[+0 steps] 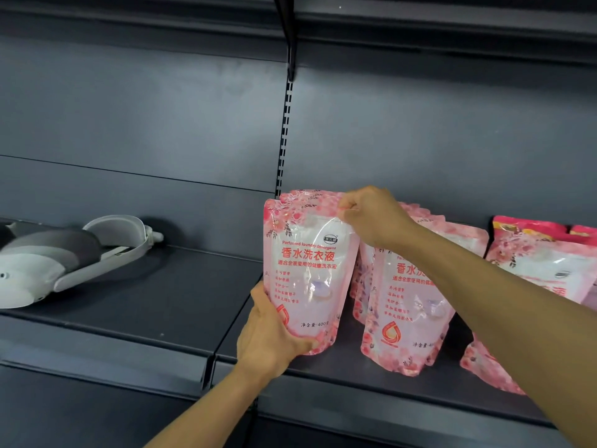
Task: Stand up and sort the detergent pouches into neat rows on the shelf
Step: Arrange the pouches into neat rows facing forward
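A pink flowered detergent pouch [308, 270] stands upright at the left end of the dark shelf [339, 367]. My left hand [274, 337] grips its lower left corner, and my right hand [371, 218] pinches its top right edge. More pouches stand close behind it. To its right, a second row of pouches [410, 305] stands upright, partly hidden by my right forearm. Further right, a third pouch [546, 276] leans back, with red-topped pouches behind it.
On the left shelf section lies a grey and white plastic object [74, 253] on its side. A slotted upright post [286, 130] divides the two sections. The shelf's front lip [371, 402] runs below the pouches. An upper shelf hangs overhead.
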{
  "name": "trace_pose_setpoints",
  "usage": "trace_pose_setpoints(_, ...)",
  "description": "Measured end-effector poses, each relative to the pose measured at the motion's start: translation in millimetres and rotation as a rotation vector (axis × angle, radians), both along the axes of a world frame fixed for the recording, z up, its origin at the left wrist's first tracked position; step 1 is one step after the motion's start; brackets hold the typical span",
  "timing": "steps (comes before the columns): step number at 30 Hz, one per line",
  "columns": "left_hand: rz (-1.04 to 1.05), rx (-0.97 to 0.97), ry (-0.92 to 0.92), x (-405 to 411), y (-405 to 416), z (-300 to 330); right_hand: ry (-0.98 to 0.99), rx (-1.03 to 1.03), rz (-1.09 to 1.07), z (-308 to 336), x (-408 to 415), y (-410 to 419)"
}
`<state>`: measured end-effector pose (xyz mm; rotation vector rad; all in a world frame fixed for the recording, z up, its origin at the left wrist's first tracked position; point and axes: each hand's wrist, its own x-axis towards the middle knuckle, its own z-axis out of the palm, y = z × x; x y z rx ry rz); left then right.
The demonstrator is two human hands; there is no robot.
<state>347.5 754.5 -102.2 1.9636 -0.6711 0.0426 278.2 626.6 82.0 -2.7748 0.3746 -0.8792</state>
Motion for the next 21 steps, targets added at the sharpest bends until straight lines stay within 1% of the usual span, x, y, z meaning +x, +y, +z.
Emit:
trace_pose_setpoints(3,-0.045,0.001,0.023,4,3,0,0.008,-0.019,0.018,2,-4,1)
trace_pose_setpoints(6,-0.109,-0.045,0.058,5,5,1,0.032,-0.03,0.142,8,-6,8)
trace_pose_setpoints(7,-0.131,-0.088,0.07,5,5,3,0.024,-0.024,0.174,9,-4,12)
trace_pose_setpoints(9,-0.177,-0.276,0.143,3,7,10,-0.031,0.004,0.193,8,2,18)
trace_pose_setpoints(11,-0.204,-0.504,0.23,3,10,25,-0.121,0.09,0.166,6,6,18)
trace_pose_setpoints(12,-0.208,-0.569,0.262,3,12,34,-0.172,0.169,0.155,2,5,17)
trace_pose_setpoints(15,-0.251,-0.616,0.337,7,15,51,-0.299,0.5,0.172,-18,-4,14)
trace_pose_setpoints(16,-0.259,-0.628,0.371,9,15,53,-0.32,0.568,0.177,-28,-6,15)
trace_pose_setpoints(18,-0.259,-0.659,0.422,13,15,55,-0.348,0.576,0.146,-45,-8,19)
trace_pose_setpoints(21,-0.262,-0.75,0.477,18,14,62,-0.475,0.586,0.087,-60,0,23)
